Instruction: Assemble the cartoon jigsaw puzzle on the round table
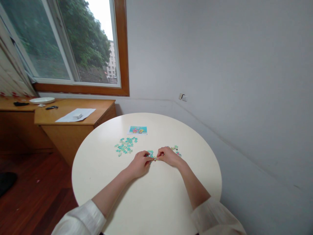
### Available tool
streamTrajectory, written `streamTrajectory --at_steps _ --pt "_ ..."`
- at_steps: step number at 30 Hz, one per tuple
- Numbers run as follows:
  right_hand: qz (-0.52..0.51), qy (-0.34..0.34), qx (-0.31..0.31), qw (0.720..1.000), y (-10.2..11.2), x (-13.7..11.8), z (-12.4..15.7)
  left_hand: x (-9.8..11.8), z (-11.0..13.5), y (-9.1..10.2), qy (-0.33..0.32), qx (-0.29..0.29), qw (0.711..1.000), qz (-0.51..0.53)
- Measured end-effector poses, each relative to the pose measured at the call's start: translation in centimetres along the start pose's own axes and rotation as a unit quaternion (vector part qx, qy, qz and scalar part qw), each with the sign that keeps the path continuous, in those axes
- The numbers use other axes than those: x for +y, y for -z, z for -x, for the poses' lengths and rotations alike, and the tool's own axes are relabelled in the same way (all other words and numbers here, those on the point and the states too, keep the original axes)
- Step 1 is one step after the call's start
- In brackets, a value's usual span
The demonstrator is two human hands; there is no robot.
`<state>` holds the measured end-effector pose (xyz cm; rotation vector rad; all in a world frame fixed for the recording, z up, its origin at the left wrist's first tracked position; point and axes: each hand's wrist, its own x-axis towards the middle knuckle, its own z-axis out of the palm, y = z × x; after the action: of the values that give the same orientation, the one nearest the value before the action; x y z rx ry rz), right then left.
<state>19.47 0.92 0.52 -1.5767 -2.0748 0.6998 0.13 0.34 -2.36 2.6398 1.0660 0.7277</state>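
My left hand [140, 163] and my right hand [168, 156] rest on a round cream table [146, 202], fingertips meeting over a small cluster of joined puzzle pieces [152, 154]. Both hands are pinched closed on those pieces. A loose spread of teal puzzle pieces [126, 145] lies to the left of my left hand. More coloured pieces [176, 150] lie just behind my right hand, partly hidden by it. A small picture card [138, 130] sits farther back on the table.
A wooden desk [97, 114] stands at the left under a window, bearing a white sheet of paper [75, 115], a white plate [42, 100] and small dark objects. Grey walls meet close behind the table. Wooden floor [36, 195] lies to the left.
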Motion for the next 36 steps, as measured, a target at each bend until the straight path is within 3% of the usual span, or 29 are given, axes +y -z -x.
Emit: streamTrajectory --at_steps 7,10,15,19,21,26,32,36 --pt "0.007 0.013 -0.002 1.000 -0.1 0.0 0.0 0.5 0.4 0.1 0.002 0.014 1.000 0.000" --pt "0.011 0.027 0.019 0.999 0.1 0.0 0.0 1.1 0.6 0.4 0.005 -0.005 1.000 -0.018" --pt "-0.027 -0.009 0.126 0.992 1.1 0.9 -0.4 1.6 0.8 0.8 0.004 -0.037 0.998 -0.048" --pt "-0.010 -0.054 0.221 0.974 2.1 2.0 -0.6 1.4 0.9 0.7 0.003 -0.033 0.998 -0.053" --pt "0.006 -0.069 0.240 0.968 2.4 2.4 -0.5 1.3 0.9 0.6 -0.001 -0.028 0.998 -0.051" --pt "0.056 -0.120 0.192 0.972 2.2 3.3 -0.6 1.0 1.0 0.3 -0.004 -0.017 0.999 -0.047" --pt "0.061 -0.050 0.095 0.992 1.4 3.7 -0.7 0.8 0.9 0.3 0.012 -0.014 0.999 -0.042" --pt "0.068 -0.038 0.089 0.993 1.4 3.9 -0.7 0.5 0.7 0.1 0.030 0.009 1.000 -0.004"
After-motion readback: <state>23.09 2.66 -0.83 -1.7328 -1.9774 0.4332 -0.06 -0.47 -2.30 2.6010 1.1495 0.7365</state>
